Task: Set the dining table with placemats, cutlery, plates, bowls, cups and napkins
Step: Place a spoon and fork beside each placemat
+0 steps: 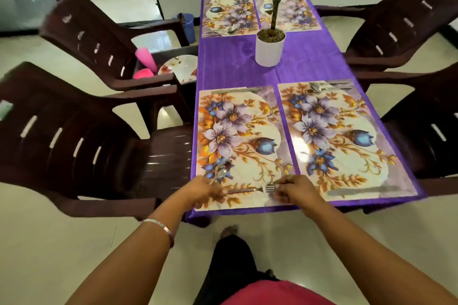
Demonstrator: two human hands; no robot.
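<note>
Cutlery is lying on the near-left placemat [244, 146]: the left hand [202, 190] is gripping the fork [250, 190] handle, hiding its end, while the right hand [295, 192] is pinching the tines. A blurred spoon [219, 172] is poking out beside the left hand.

From my remote seat I see a purple cloth table cover [247, 62] with a soft satin sheen and faint creases. The four floral-printed rectangular placemats, such as the near-left one [244, 146], look like smooth laminated plastic, glossy enough to throw glare. The slim silver fork [257, 189] reads as polished metal. The dark brown slatted moulded chairs [81, 141] look like hard plastic with a dull shine. The white cylindrical plant pot [269, 49] appears matt, and the pale floor [62, 242] is glossy tile.
</note>
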